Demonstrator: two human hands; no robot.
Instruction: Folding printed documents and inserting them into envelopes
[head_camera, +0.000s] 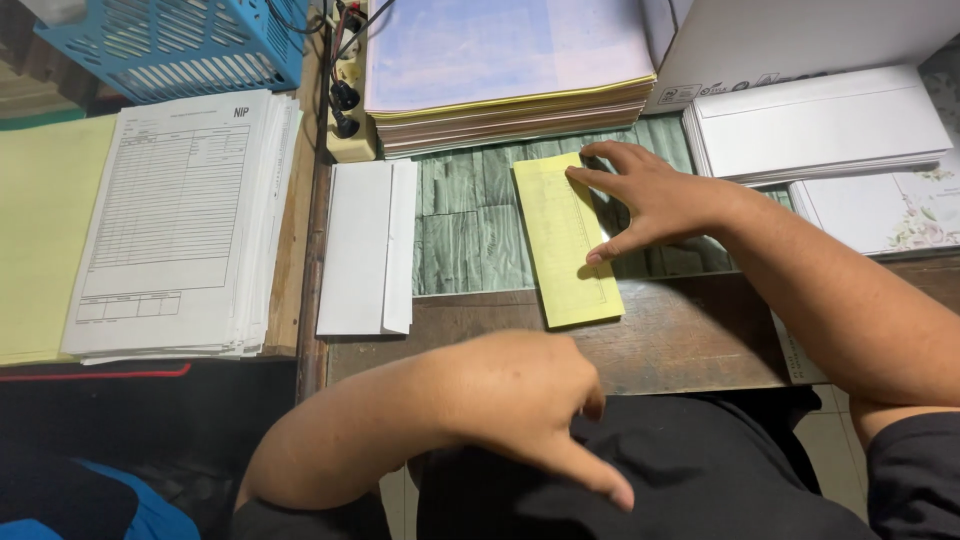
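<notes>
Now right hand (655, 195) fingers (600, 180) press folded yellow sheet (565, 240).

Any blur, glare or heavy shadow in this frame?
Head view: the left hand near the lens looks soft; the right hand and the folded yellow sheet are sharp; light is even, with only a faint shadow beside the right hand, no glare.

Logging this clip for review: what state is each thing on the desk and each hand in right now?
Yellow sheet: folded lengthwise, flat on the desk.
Right hand: open, fingers spread, pressing the sheet's right edge.
Left hand: empty, loosely curled, over the lap.
White envelope: flat, flap open.
Form stack: piled, edges uneven.
Blue basket: upright, contents unseen.
Envelope stack: neatly piled.
</notes>
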